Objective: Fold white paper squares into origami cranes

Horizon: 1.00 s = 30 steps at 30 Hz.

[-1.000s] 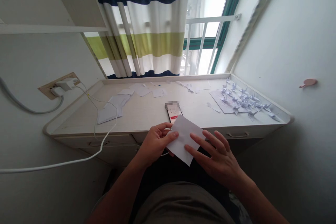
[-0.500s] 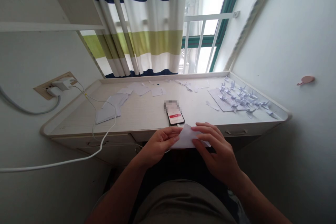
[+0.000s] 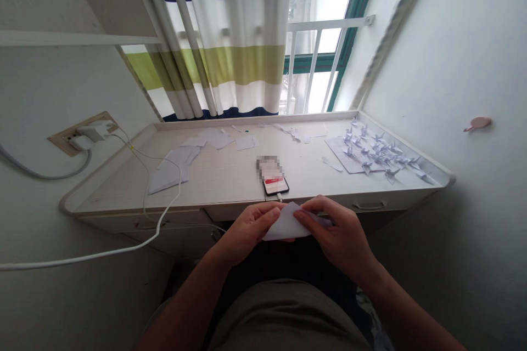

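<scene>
A folded piece of white paper point(image 3: 284, 225) is held between my two hands, just in front of the desk's front edge. My left hand point(image 3: 249, 230) grips its left side, thumb on top and some fingertips showing beneath. On the right, my right hand point(image 3: 335, 227) pinches the paper near its upper point, with the thumb laid across it. Part of the paper's right end is hidden behind that hand. A phone point(image 3: 275, 185) with a lit screen lies on the desk just beyond the paper, a charging cable plugged into its near end.
Several folded paper cranes point(image 3: 370, 148) stand at the desk's right end, some on a sheet of paper. Loose paper sheets point(image 3: 171, 173) and scraps lie at the left and back. A white cable point(image 3: 164, 214) runs from the wall socket point(image 3: 84, 134) across the desk's left front.
My right hand's fingers, spread over the paper before, have closed into a pinch near its point. The paper and both hands have dropped slightly toward me.
</scene>
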Motion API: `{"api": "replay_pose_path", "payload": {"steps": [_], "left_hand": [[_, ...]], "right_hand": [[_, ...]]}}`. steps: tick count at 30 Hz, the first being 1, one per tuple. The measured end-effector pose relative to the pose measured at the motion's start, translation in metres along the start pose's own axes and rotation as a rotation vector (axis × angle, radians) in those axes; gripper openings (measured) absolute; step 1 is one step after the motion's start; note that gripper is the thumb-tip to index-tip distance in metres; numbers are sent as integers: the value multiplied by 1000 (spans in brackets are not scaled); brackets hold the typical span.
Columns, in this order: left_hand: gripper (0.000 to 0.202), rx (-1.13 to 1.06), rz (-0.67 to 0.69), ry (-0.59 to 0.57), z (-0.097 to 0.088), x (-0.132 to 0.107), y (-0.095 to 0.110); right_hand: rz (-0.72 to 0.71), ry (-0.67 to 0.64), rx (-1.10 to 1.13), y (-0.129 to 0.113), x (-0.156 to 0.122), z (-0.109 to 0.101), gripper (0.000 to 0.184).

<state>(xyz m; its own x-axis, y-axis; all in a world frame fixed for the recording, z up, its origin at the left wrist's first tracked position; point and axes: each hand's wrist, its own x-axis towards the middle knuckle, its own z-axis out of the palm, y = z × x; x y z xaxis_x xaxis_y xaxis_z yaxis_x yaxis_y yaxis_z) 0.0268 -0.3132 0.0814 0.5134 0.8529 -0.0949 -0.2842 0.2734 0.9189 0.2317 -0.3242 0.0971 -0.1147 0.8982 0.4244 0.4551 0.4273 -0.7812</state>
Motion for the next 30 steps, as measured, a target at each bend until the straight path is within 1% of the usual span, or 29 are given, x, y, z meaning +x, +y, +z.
{"api": "replay_pose_path", "payload": {"steps": [2, 4, 7, 9, 11, 13, 15, 16, 18, 19, 21, 22, 23, 24, 25, 26, 27, 28, 29, 30], "left_hand": [[47, 26, 3, -3, 1, 0, 0], [48, -7, -17, 8, 2, 1, -1], [53, -76, -51, 18, 1, 3, -2], [50, -65, -60, -1, 0, 5, -3], [47, -16, -61, -37, -2, 7, -4], [48, 19, -58, -68, -3, 10, -5], [49, 20, -39, -48, -4, 13, -5], [49, 12, -25, -13, -4, 15, -5], [48, -2, 5, 93, -5, 18, -3], [47, -10, 25, 155, -6, 19, -1], [45, -18, 62, 247, -7, 19, 3], [44, -14, 77, 267, -6, 19, 4], [43, -3, 90, 270, -6, 18, 6], [42, 17, 94, 256, -4, 17, 6], [41, 46, 89, 226, -2, 15, 6], [39, 80, 79, 185, 0, 13, 5], [37, 115, 72, 143, 3, 11, 4], [35, 148, 70, 109, 6, 10, 4], [33, 169, 79, 100, 9, 9, 3], [33, 178, 97, 118, 11, 8, 2]], "right_hand": [[18, 21, 18, 1, -1, 1, 20], [20, 43, 32, 2, -1, 0, 20], [-26, 74, 43, 4, -1, 0, 15], [-105, 87, 39, 7, 0, 0, 8], [-229, 102, 10, 9, 2, 0, 3], [-358, 125, -35, 10, 3, 0, 8], [-465, 136, -70, 10, 2, -3, 12], [-506, 126, -85, 9, 0, -6, 13], [-584, 60, -118, 7, -5, -12, 8], [-615, -2, -140, 6, -8, -15, 5], [-661, -186, -165, 4, -15, -21, 15], [-662, -242, -173, 3, -17, -23, 15], [-667, -213, -177, 2, -19, -23, 12], [-664, -142, -185, 1, -20, -23, 8], [-640, -47, -198, 0, -20, -23, 9], [-597, 47, -205, -1, -18, -21, 14], [-504, 101, -196, -3, -16, -20, 19], [-386, 96, -182, -5, -13, -19, 24], [-271, 27, -160, -6, -10, -18, 26], [-156, -71, -124, -7, -8, -17, 20]]}}
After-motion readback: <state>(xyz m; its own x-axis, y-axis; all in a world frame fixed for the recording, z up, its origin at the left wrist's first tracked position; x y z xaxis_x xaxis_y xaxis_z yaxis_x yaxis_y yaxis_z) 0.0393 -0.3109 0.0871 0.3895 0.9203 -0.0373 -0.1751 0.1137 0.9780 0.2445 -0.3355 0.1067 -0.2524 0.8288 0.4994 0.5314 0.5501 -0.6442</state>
